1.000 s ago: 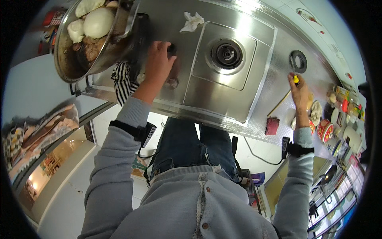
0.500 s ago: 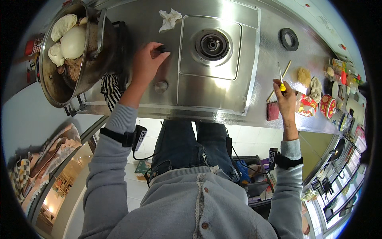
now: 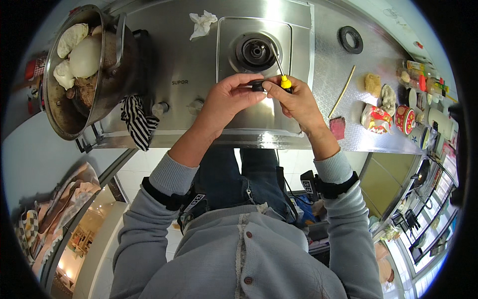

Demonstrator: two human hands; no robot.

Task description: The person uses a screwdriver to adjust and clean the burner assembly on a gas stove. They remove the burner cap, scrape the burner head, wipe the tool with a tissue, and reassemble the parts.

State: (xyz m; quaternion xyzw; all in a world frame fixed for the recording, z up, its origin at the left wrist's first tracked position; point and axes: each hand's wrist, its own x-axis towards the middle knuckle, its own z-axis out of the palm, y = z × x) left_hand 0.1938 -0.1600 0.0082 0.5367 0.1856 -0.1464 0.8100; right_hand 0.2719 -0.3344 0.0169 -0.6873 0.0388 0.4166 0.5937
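Note:
Over the near part of the stovetop (image 3: 251, 117) my two hands come together. My left hand (image 3: 221, 102) pinches a small round black part (image 3: 257, 85) between thumb and fingers. A screwdriver (image 3: 285, 81) with a yellow and black handle is gripped in my right hand (image 3: 301, 102), its metal shaft slanting up toward the burner. My right thumb touches or nearly touches the black part. Just beyond my hands sits the burner (image 3: 257, 51), its centre exposed.
A large pot (image 3: 107, 60) holding pale lumps and brown pieces stands at the left, beside a striped cloth (image 3: 135, 119). A crumpled tissue (image 3: 202, 24) lies at the back. Rightward are a black ring (image 3: 351, 40), a wooden stick (image 3: 342, 92), a red pad (image 3: 337, 127) and a sponge (image 3: 372, 84).
My left hand has moved right with the black part. My right hand has brought the screwdriver left from the right-hand counter, so both hands meet in front of the burner.

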